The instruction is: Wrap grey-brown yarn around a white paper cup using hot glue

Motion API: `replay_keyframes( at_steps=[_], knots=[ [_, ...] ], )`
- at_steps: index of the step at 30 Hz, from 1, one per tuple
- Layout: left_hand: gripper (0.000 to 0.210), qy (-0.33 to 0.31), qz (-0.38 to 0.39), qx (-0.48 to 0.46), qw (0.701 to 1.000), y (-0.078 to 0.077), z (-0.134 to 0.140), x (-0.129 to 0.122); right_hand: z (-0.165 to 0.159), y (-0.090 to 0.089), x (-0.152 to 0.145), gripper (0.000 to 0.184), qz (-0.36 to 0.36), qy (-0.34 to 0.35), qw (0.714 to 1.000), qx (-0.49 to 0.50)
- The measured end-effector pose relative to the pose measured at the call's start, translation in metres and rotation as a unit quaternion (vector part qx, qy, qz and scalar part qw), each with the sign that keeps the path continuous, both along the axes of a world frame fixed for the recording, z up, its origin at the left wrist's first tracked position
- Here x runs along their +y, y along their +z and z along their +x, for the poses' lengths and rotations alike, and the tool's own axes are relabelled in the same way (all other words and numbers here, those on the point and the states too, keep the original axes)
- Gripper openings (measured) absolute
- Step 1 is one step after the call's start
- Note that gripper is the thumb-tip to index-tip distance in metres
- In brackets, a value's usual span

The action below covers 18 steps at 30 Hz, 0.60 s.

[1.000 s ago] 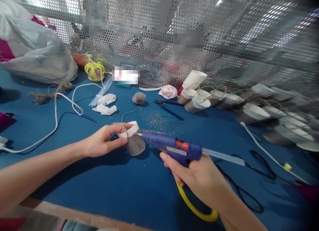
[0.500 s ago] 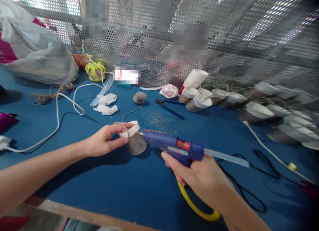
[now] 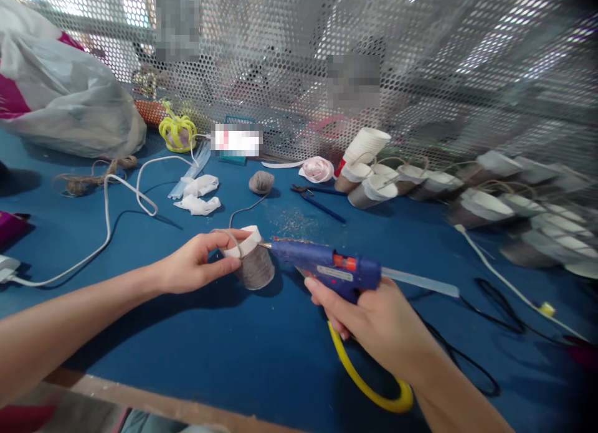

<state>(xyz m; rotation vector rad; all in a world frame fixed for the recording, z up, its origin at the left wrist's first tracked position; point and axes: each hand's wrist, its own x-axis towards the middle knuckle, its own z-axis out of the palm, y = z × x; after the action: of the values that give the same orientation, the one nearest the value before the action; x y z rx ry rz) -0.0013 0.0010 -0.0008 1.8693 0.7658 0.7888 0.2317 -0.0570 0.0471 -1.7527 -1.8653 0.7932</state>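
Observation:
My left hand (image 3: 205, 261) grips a paper cup (image 3: 256, 266) by its white rim, fingers inside and thumb outside. Grey yarn is wound round the cup's lower part, and the cup lies tilted above the blue table. A strand of this yarn runs back to a small grey yarn ball (image 3: 261, 182). In my right hand (image 3: 369, 314) is a blue hot glue gun (image 3: 322, 261), a clear glue stick (image 3: 420, 281) jutting from its back. The gun's nozzle points left, at or very near the cup's rim; whether it touches, I cannot tell.
Pliers (image 3: 322, 205) and a pink fabric rose (image 3: 316, 169) lie behind. Several yarn-wrapped cups with handles (image 3: 374, 190) stand at the right. White cables (image 3: 109, 215) cross the left side, near a plastic bag (image 3: 70, 90). A perforated metal screen (image 3: 280, 59) borders the back.
The glue gun has shifted slightly, its nozzle rising from the yarn's upper edge to the cup's white rim. My left hand and the cup have stayed in place.

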Motion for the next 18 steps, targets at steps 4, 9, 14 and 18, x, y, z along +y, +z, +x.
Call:
replay_keyframes(
  at_steps=[4, 9, 14, 18],
  knots=[
    [0.014, -0.001, -0.005, 0.002, 1.000, 0.001, 0.001, 0.000, 0.003, -0.002, 0.008, 0.039, -0.014, 0.026, 0.999, 0.024],
    [0.013, 0.001, -0.004, -0.002, 1.000, 0.001, 0.002, 0.001, 0.004, -0.001, 0.011, 0.041, -0.050, 0.016, 0.997, 0.053],
    [0.013, 0.001, 0.008, -0.001, 1.000, -0.001, 0.000, 0.001, 0.016, -0.004, 0.027, 0.027, -0.039, -0.012, 0.988, 0.151],
    [0.013, 0.007, 0.018, 0.001, 1.000, -0.001, 0.000, -0.001, 0.031, -0.015, 0.054, 0.022, 0.027, -0.131, 0.981, 0.138]
  ],
)
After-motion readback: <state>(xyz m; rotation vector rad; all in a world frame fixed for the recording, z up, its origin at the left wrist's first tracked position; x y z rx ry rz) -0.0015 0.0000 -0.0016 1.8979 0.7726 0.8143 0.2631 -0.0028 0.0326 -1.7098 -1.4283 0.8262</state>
